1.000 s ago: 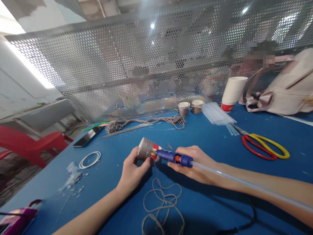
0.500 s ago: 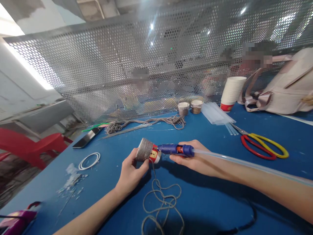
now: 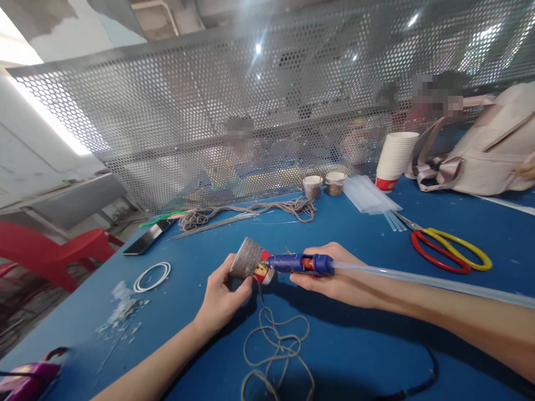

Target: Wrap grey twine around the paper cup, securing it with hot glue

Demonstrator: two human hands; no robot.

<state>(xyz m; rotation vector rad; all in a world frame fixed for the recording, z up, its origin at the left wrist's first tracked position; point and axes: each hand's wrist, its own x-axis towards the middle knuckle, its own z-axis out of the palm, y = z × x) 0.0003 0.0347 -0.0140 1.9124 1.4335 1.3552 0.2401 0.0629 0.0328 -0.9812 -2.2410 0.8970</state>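
Tilted on its side, a paper cup (image 3: 262, 272) is gripped by my left hand (image 3: 223, 295). Grey cord (image 3: 248, 258) winds around much of the cup, leaving a red and white part bare. My right hand (image 3: 330, 275) is closed around a blue hot glue gun (image 3: 292, 263), its nozzle at the cup beside the edge of the wound cord. A long clear glue stick (image 3: 397, 275) sticks out of the gun's back and runs over my right forearm. From the cup, loose cord (image 3: 278, 340) trails down in loops on the blue table (image 3: 200, 367).
Scissors (image 3: 449, 248), plastic sheets (image 3: 368, 194), stacked paper cups (image 3: 395, 159) and a backpack (image 3: 493, 150) lie right. Behind are two wrapped cups (image 3: 312, 187), a cord bundle (image 3: 246, 209) and a perforated screen (image 3: 179, 111). Left: a phone (image 3: 148, 236), white coil (image 3: 152, 277), scraps (image 3: 121, 306).
The glue gun's nozzle has shifted slightly left and down along the cup toward the wound cord. The cup has turned a little in my left hand.
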